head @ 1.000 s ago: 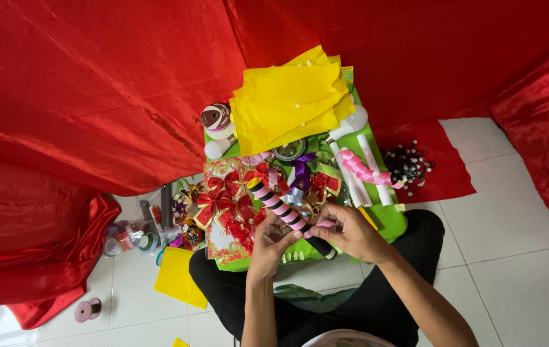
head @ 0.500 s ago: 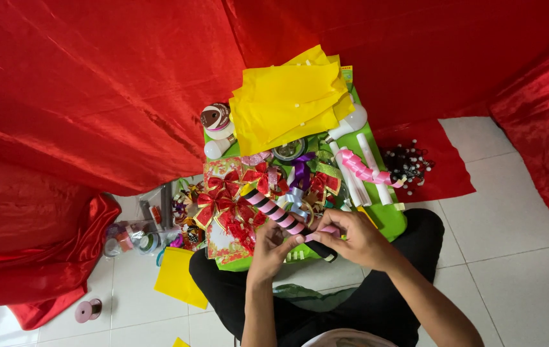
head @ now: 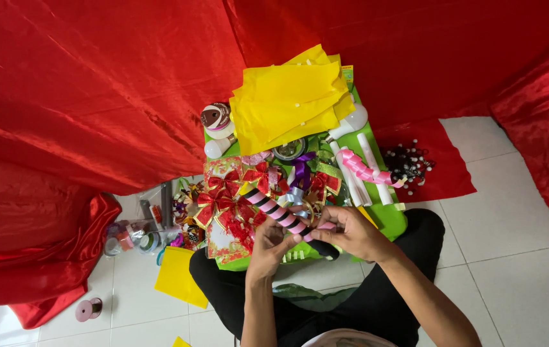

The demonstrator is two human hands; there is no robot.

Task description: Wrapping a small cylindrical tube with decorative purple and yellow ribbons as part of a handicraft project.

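Glossy red fabric (head: 94,90) draped the whole backdrop and spilled onto a white tiled floor (head: 518,283). A low green table (head: 390,215) stood against it under even, bright light, a yellow sheet (head: 181,283) lying beside.

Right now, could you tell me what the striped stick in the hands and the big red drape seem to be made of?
Black stick spiralled in pink: seemingly glossy ribbon over a rigid core; bands shine. Large red draped cloth: satin-like fabric, sheeny folds.
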